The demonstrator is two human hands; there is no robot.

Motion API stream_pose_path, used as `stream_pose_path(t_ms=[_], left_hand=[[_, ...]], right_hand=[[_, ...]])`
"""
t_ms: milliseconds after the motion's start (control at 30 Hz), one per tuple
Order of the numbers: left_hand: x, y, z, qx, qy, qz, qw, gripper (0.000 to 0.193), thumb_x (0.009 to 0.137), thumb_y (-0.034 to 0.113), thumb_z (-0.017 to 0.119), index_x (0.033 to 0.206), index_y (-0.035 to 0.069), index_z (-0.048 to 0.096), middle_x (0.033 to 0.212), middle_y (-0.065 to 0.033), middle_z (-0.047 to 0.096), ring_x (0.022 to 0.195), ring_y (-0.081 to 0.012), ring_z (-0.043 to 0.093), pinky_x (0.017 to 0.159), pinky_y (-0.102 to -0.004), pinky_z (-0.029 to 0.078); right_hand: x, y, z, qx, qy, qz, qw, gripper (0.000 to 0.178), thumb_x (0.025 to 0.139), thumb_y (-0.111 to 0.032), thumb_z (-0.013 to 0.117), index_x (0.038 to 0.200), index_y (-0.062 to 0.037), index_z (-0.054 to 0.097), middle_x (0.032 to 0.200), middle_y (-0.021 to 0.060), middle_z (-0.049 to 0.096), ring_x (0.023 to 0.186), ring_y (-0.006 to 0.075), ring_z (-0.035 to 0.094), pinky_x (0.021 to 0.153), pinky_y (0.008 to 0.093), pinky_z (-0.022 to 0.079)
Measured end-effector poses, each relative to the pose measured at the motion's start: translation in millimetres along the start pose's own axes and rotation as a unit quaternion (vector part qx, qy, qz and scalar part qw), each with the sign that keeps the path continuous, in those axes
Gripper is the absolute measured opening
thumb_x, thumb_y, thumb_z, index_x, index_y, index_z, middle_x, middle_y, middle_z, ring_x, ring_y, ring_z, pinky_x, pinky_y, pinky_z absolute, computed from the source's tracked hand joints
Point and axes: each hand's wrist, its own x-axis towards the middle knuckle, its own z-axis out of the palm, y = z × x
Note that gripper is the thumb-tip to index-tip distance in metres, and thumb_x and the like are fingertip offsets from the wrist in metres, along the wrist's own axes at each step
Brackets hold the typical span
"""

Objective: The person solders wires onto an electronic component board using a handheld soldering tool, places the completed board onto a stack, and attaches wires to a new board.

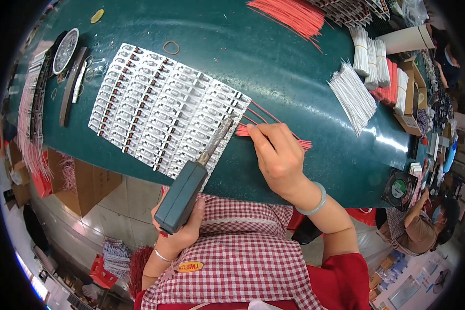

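Note:
In my left hand (190,230) is a soldering gun (183,194) with a dark green body. Its metal tip reaches up to the right edge of a panel of small white parts (186,95), near the ends of the red wires. The panel lies tilted on the table, with several rows of parts carrying dark and orange bits. Just right of that edge, my right hand (279,160) has thumb and fingers pinched on thin red wires (243,130). Two red wires (263,111) curve from the panel's corner behind the hand. The exact pinch point is partly hidden by my fingers.
The green table (206,31) holds a loose red wire bundle (289,18), white wire bundles (352,98) and a cardboard box (413,95) at right. At left are a round dish (66,51), a dark bar (72,87) and wired strips (33,98). Another person (423,222) sits at right.

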Motion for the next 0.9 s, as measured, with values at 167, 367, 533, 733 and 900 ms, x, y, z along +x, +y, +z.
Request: stream_pose_path(t_ms=[167, 367, 533, 733, 900], left_hand=[[0, 1, 0, -0.002, -0.012, -0.007, 1.0, 0.021, 0.078, -0.001, 0.076, 0.097, -0.005, 0.071, 0.086, -0.0135, 0.071, 0.07, -0.0225, 0.07, 0.065, -0.0298, 0.055], [3, 5, 1, 0.008, -0.024, -0.015, 1.0, 0.021, 0.077, -0.002, 0.075, 0.098, -0.006, 0.07, 0.091, -0.015, 0.07, 0.073, -0.023, 0.069, 0.067, -0.0295, 0.055], [0, 5, 1, -0.016, -0.027, -0.048, 0.998, 0.021, 0.078, -0.002, 0.075, 0.098, -0.007, 0.069, 0.09, -0.0146, 0.07, 0.072, -0.0228, 0.069, 0.066, -0.0288, 0.054], [-6, -2, -1, 0.001, 0.008, -0.008, 1.0, 0.022, 0.08, 0.002, 0.075, 0.1, -0.005, 0.07, 0.089, -0.0145, 0.071, 0.071, -0.0241, 0.07, 0.064, -0.0303, 0.055], [-6, -2, -4, 0.001, 0.015, 0.021, 1.0, 0.024, 0.08, 0.003, 0.076, 0.102, -0.005, 0.07, 0.088, -0.0149, 0.071, 0.07, -0.0243, 0.07, 0.063, -0.0308, 0.055]], right_hand=[[1, -3, 1, 0.0, -0.007, 0.012, 1.0, 0.029, 0.071, 0.006, 0.073, 0.099, 0.0039, 0.07, 0.087, 0.0103, 0.064, 0.074, 0.0246, 0.061, 0.061, 0.0343, 0.051], [2, -3, 2, -0.013, -0.013, 0.006, 1.0, 0.031, 0.068, 0.006, 0.071, 0.099, 0.0039, 0.07, 0.087, 0.0105, 0.064, 0.074, 0.0245, 0.061, 0.061, 0.0342, 0.052], [3, -5, 2, -0.019, -0.009, 0.006, 1.0, 0.031, 0.068, 0.006, 0.07, 0.098, 0.0039, 0.07, 0.087, 0.0105, 0.064, 0.074, 0.0245, 0.062, 0.061, 0.0341, 0.052], [4, -6, 2, -0.027, -0.008, 0.005, 1.0, 0.03, 0.067, 0.005, 0.07, 0.097, 0.0041, 0.069, 0.087, 0.0106, 0.064, 0.074, 0.0244, 0.062, 0.061, 0.0339, 0.052], [4, -7, 2, -0.03, -0.008, 0.005, 0.999, 0.029, 0.068, 0.006, 0.071, 0.097, 0.004, 0.069, 0.086, 0.0103, 0.064, 0.074, 0.0245, 0.062, 0.061, 0.0341, 0.052]])
